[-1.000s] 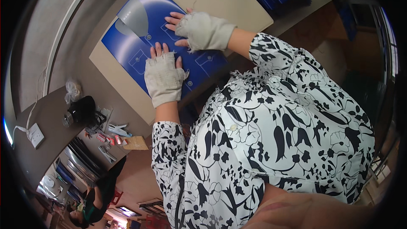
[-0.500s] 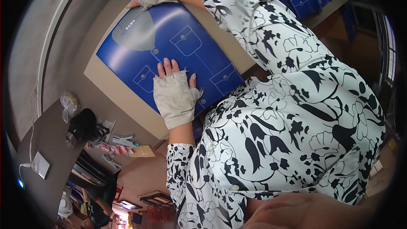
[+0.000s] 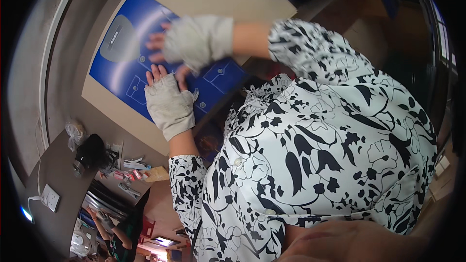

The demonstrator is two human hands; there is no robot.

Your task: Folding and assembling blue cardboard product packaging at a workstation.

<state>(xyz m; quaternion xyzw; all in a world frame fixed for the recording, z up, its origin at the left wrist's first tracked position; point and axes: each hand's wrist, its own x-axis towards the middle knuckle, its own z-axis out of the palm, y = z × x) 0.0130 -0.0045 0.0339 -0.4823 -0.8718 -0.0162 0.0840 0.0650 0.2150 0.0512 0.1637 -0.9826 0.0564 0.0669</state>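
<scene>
While the gloved left hand (image 3: pixel 169 103) rests flat and open on the blue printed sheet (image 3: pixel 127 75), the right hand (image 3: pixel 191 41), blurred, hangs open over it!

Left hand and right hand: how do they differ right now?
The left hand looks sharp; the right hand is blurred.
The left hand's fingers point mostly toward the picture's top; the right hand's point toward its left side.
The left hand sits lower in the picture than the right hand.
Both wear pale fingerless gloves and appear over the blue printed sheet; blur hides whether the right hand touches it.
</scene>
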